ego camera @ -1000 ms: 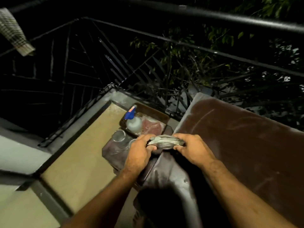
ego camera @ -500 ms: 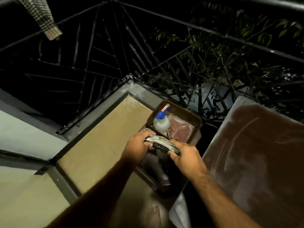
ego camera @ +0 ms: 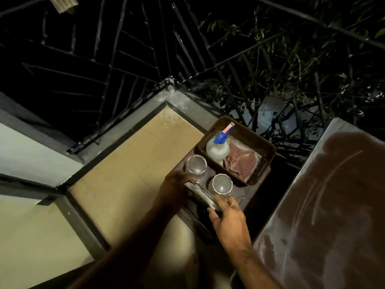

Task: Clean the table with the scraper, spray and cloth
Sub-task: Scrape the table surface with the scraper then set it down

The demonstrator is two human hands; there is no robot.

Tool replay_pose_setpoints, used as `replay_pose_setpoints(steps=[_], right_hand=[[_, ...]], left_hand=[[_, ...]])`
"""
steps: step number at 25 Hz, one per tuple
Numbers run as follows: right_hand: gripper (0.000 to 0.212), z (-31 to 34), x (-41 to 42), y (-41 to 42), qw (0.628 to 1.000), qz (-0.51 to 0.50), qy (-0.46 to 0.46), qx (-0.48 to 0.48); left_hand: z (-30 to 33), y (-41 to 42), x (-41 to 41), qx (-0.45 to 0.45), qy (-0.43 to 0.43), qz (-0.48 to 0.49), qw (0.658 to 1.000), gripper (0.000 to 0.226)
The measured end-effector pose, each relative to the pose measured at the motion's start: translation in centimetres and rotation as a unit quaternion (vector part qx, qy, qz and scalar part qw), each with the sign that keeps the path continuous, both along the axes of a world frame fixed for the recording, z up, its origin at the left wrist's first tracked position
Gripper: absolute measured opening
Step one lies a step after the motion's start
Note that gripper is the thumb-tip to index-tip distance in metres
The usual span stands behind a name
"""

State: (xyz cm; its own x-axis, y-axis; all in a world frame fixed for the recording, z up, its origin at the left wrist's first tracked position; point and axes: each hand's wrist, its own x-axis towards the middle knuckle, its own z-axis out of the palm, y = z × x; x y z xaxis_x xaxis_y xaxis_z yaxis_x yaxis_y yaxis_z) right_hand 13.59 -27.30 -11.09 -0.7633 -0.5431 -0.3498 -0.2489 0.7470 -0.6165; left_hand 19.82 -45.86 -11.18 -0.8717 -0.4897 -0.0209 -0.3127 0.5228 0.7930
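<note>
Beside the glasses (ego camera: pixel 222 183), both hands (ego camera: pixel 227 217) grip a folded cloth (ego camera: pixel 201 195), which could knock one over if swung carelessly.

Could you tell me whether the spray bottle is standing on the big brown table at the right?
No, the spray bottle stands inside the brown tray beside the checked cloth, apart from the big brown table.

head view, steeply downward, close
</note>
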Motion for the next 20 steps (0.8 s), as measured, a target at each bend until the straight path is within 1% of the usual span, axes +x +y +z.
replay_pose_setpoints(steps=[3, 9, 11, 12, 14, 16, 20], right_hand=[[0.048, -1.7, 0.8, -0.7, 1.000, -0.019, 0.001, 0.009], [0.047, -5.4, 0.7, -1.1, 0.998, -0.057, -0.002, 0.006], [0.045, -6.4, 0.7, -1.4, 0.998, -0.069, -0.011, 0.003], [0.045, -6.9, 0.7, -1.6, 0.997, -0.074, -0.016, 0.000], [0.044, -7.8, 0.7, -2.0, 0.997, -0.077, -0.014, -0.008], [0.045, -8.5, 0.8, -2.3, 0.997, -0.080, -0.010, -0.014], [0.044, -9.6, 0.8, -2.7, 0.995, -0.094, 0.005, -0.026]], left_hand=[[-2.6, -0.1, 0.5, -0.001, -0.018, 0.002, 1.000, 0.040], [-6.3, 0.2, 0.0, -0.081, -0.048, -0.013, 0.995, 0.035], [-7.4, 0.1, -0.3, -0.047, -0.077, 0.007, 0.996, 0.027], [-7.8, 0.1, -0.4, -0.038, -0.076, 0.012, 0.996, 0.027], [-8.5, 0.1, -0.3, -0.042, -0.054, 0.008, 0.998, 0.032], [-8.8, -0.2, -0.2, -0.044, -0.039, -0.002, 0.998, 0.032], [-9.6, -0.8, -0.1, -0.024, -0.099, 0.002, 0.995, 0.034]])
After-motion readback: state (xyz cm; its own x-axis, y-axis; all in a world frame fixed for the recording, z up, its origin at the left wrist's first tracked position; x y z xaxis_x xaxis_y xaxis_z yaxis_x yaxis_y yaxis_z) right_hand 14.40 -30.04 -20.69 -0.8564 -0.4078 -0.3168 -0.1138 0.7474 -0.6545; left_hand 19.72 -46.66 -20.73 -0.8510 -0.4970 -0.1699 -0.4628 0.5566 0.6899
